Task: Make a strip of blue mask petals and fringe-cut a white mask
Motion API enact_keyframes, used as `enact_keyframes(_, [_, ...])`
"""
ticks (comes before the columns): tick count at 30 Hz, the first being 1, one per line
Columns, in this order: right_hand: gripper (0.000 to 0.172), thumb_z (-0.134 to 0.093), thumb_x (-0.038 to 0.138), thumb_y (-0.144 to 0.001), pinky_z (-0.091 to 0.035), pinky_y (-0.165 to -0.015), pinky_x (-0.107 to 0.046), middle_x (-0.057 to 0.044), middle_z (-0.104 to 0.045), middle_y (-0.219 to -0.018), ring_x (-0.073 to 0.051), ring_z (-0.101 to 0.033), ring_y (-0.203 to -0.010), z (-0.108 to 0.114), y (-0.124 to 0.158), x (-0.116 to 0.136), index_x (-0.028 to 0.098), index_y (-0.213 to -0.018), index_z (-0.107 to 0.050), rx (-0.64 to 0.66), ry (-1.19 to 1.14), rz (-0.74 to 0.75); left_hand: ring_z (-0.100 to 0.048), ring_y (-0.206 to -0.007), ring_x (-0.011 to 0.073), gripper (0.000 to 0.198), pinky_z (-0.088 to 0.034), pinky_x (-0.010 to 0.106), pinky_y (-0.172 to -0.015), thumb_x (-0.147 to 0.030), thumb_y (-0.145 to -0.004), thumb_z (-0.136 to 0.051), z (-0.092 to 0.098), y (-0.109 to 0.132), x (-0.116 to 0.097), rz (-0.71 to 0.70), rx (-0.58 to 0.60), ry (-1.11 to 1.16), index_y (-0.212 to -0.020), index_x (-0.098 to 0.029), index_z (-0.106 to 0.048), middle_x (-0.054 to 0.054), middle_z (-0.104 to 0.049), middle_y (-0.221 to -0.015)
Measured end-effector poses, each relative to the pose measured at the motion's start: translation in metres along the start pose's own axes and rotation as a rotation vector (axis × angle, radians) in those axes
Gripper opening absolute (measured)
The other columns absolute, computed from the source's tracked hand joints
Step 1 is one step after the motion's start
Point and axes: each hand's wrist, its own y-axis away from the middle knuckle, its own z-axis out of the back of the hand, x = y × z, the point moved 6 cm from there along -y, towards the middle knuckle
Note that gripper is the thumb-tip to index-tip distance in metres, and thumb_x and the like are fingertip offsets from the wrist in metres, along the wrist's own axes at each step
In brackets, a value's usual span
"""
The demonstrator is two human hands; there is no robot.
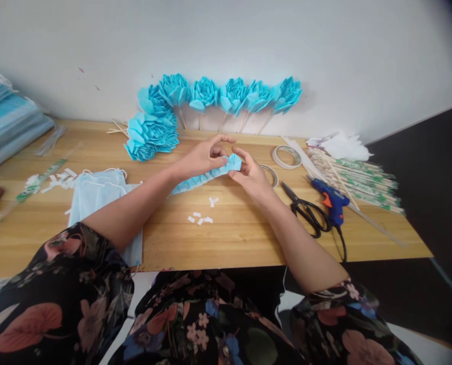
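Note:
A light blue strip of soft, cloth-like material [197, 181], creased into small folds along its length, slants up from the tabletop to my hands. My right hand [253, 176] pinches its raised end between the thumb and fingers. From the other side my left hand [205, 156] holds the strip with its thumb pressed on it, the index finger arched above. Part of the strip lies hidden behind my left forearm. Below my hands, several small white paper pieces [200, 221] are scattered on the wooden table [210, 248].
Blue flowers on sticks [205, 94] lean against the wall, others [151, 132] lie left. Flat masks [98, 190] are under my left arm; a mask stack [12, 121] stands far left. Right are tape rolls [286, 157], scissors [305, 207], a glue gun [332, 200] and wrapped sticks [366, 182].

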Motion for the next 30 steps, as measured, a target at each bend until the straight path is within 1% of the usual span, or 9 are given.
enact_keyframes(3, [0.071, -0.073, 0.038, -0.076, -0.052, -0.101, -0.049, -0.006, -0.074, -0.108, -0.028, -0.069, -0.107, 0.000, 0.000, 0.001, 0.025, -0.140, -0.046, -0.002, -0.012, 0.006, -0.055, -0.069, 0.0118, 0.058, -0.039, 0.024, -0.064, -0.017, -0.075, -0.068, -0.001, 0.001, -0.002, -0.023, 0.007, -0.037, -0.131, -0.015, -0.052, -0.002, -0.061, -0.079])
enact_keyframes(7, [0.072, -0.074, 0.037, -0.074, -0.053, -0.098, -0.049, -0.005, -0.074, -0.106, -0.027, -0.070, -0.100, -0.001, 0.000, 0.002, 0.024, -0.139, -0.046, -0.008, 0.000, 0.011, -0.053, -0.069, 0.0109, 0.061, -0.038, 0.024, -0.064, -0.013, -0.071, -0.069, -0.001, 0.000, -0.002, -0.045, 0.001, -0.073, -0.130, -0.015, -0.053, -0.003, -0.060, -0.078])
enact_keyframes(11, [0.068, -0.073, 0.038, -0.076, -0.056, -0.092, -0.047, -0.004, -0.073, -0.099, -0.026, -0.069, -0.093, -0.002, -0.001, 0.003, 0.024, -0.137, -0.048, -0.011, 0.050, 0.034, -0.055, -0.067, 0.0105, 0.067, -0.037, 0.023, -0.061, -0.015, -0.071, -0.069, -0.004, -0.002, 0.005, -0.013, 0.044, 0.033, -0.134, -0.016, -0.047, -0.002, -0.063, -0.081])
enact_keyframes(13, [0.067, -0.073, 0.039, -0.076, -0.056, -0.092, -0.047, -0.004, -0.073, -0.097, -0.026, -0.069, -0.092, -0.002, -0.001, 0.004, 0.023, -0.136, -0.048, -0.018, 0.057, 0.044, -0.055, -0.066, 0.0103, 0.069, -0.037, 0.022, -0.059, -0.016, -0.071, -0.068, -0.004, -0.002, 0.007, -0.002, 0.058, 0.074, -0.135, -0.016, -0.045, -0.001, -0.063, -0.083])
enact_keyframes(15, [0.068, -0.073, 0.040, -0.076, -0.056, -0.094, -0.046, -0.004, -0.073, -0.100, -0.026, -0.070, -0.095, -0.002, 0.000, 0.005, 0.023, -0.136, -0.048, -0.004, 0.036, 0.041, -0.056, -0.067, 0.0104, 0.068, -0.037, 0.022, -0.059, -0.017, -0.071, -0.068, -0.002, -0.002, 0.007, -0.005, 0.050, 0.076, -0.135, -0.016, -0.045, -0.001, -0.063, -0.083])
enact_keyframes(18, [0.071, -0.073, 0.044, -0.076, -0.054, -0.099, -0.046, -0.007, -0.073, -0.112, -0.027, -0.069, -0.105, -0.003, 0.002, 0.007, 0.024, -0.139, -0.045, 0.032, -0.009, 0.036, -0.055, -0.066, 0.0101, 0.064, -0.037, 0.022, -0.058, -0.016, -0.072, -0.068, 0.001, -0.001, 0.005, -0.025, 0.031, 0.029, -0.132, -0.017, -0.047, -0.003, -0.061, -0.079])
enact_keyframes(20, [0.072, -0.074, 0.044, -0.076, -0.053, -0.101, -0.045, -0.008, -0.071, -0.118, -0.027, -0.067, -0.110, -0.003, 0.002, 0.009, 0.023, -0.139, -0.045, 0.028, -0.011, 0.045, -0.053, -0.064, 0.0093, 0.060, -0.036, 0.022, -0.058, -0.014, -0.073, -0.067, 0.000, -0.001, 0.003, -0.033, 0.034, -0.011, -0.130, -0.017, -0.049, -0.004, -0.060, -0.077])
enact_keyframes(26, [0.066, -0.071, 0.038, -0.077, -0.056, -0.094, -0.045, -0.007, -0.071, -0.117, -0.026, -0.068, -0.102, -0.001, -0.002, 0.003, 0.021, -0.137, -0.049, -0.046, 0.115, 0.051, -0.054, -0.069, 0.0098, 0.057, -0.040, 0.023, -0.066, -0.010, -0.070, -0.067, -0.005, -0.001, 0.001, -0.054, 0.034, -0.030, -0.125, -0.015, -0.051, -0.003, -0.061, -0.078])
enact_keyframes(30, [0.065, -0.072, 0.035, -0.075, -0.055, -0.096, -0.046, -0.008, -0.070, -0.122, -0.027, -0.068, -0.103, -0.002, -0.004, 0.001, 0.021, -0.135, -0.051, -0.056, 0.151, 0.070, -0.055, -0.068, 0.0101, 0.057, -0.039, 0.023, -0.065, -0.010, -0.069, -0.067, -0.006, -0.001, 0.002, -0.034, 0.039, -0.038, -0.124, -0.015, -0.052, -0.004, -0.061, -0.077])
